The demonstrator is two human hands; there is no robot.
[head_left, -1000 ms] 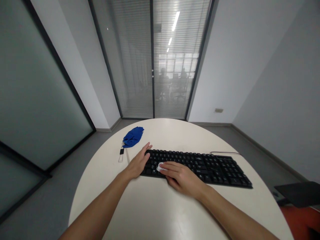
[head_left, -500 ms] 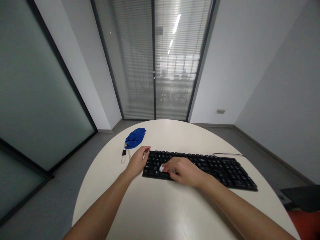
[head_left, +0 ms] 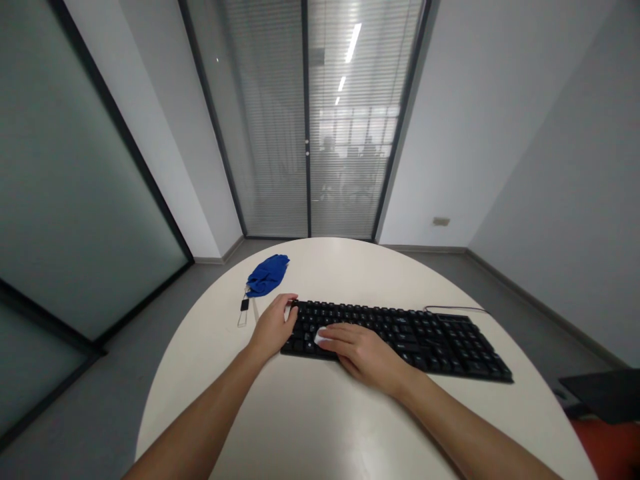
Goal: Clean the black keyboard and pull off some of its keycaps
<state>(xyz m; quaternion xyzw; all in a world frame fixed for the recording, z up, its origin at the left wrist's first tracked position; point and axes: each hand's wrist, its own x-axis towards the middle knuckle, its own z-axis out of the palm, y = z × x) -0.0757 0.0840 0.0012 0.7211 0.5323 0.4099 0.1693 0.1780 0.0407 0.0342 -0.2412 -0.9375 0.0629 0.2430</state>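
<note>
1. The black keyboard (head_left: 440,343) lies on the round table (head_left: 320,427), its cable (head_left: 455,307) trailing behind the number pad.
2. From here I see the right hand (head_left: 367,353) with fingers closed over a white wad (head_left: 320,335) on the left-side keys; pressed too hard, it could snag or tear on a key edge.
3. The left hand (head_left: 273,325) curls at the keyboard's left end, how firmly I can't tell; a slack hold could let it slide.
4. Beyond lies a blue cloth (head_left: 269,275), a black clip (head_left: 244,305) at its edge; a stray knuckle might knock either.

No txt legible, kbd (head_left: 453,343) incl., too sm. & blurry.
</note>
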